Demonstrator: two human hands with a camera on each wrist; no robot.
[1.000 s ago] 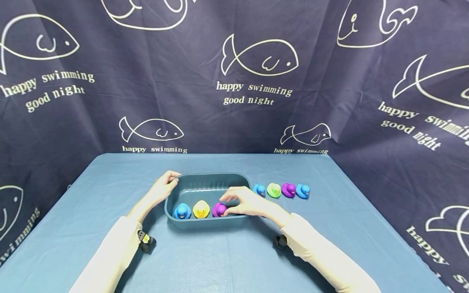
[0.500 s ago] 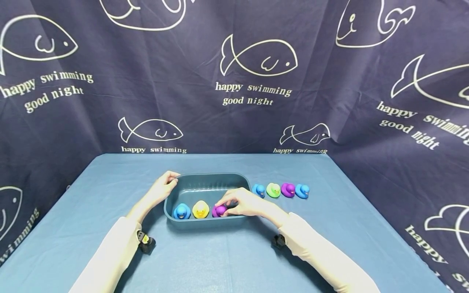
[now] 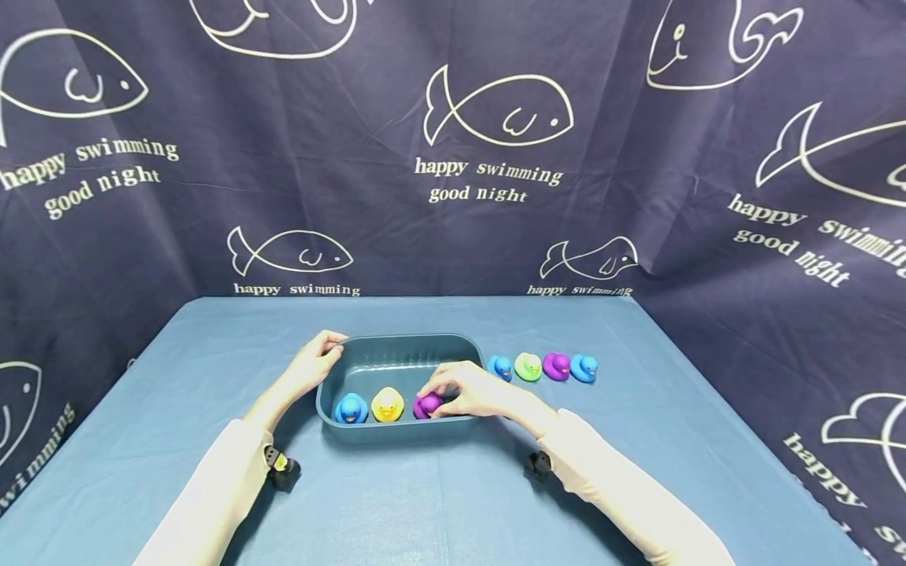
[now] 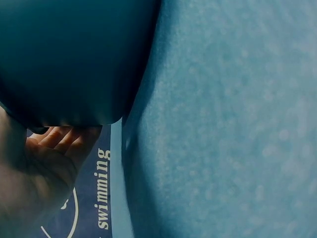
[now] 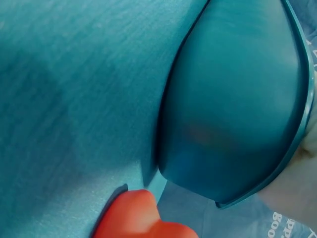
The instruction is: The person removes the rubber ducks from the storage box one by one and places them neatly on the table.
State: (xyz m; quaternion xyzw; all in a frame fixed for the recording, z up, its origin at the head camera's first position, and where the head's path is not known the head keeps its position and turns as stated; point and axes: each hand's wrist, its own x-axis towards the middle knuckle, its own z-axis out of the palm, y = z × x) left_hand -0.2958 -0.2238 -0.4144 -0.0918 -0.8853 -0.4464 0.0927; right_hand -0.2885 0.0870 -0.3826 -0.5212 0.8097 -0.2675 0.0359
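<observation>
A dark teal rectangular tub [image 3: 396, 434] stands on the table in the head view. My left hand [image 3: 314, 365] grips its far left corner, fingers outside against the wall in the left wrist view. Inside, along the near wall, sit a blue rubber duck [image 3: 351, 409], a yellow rubber duck [image 3: 387, 404] and a purple rubber duck [image 3: 427, 406]. My right hand [image 3: 470, 390] reaches over the tub's right end and pinches the purple duck between thumb and fingers, partly covering it. In the right wrist view the tub's outer wall [image 5: 233, 109] hides the fingertips.
Right of the tub stands a row of ducks: blue [image 3: 499, 368], green [image 3: 528, 367], purple [image 3: 556, 366] and blue [image 3: 583, 369]. An orange-red rounded thing [image 5: 133, 215] beside the tub is cut off in the right wrist view. Dark fabric [image 3: 453, 259] hangs behind the table.
My right fingers have closed from a loose spread onto the purple duck, which has shifted slightly to the right, away from the yellow one. The left hand stays on the tub.
</observation>
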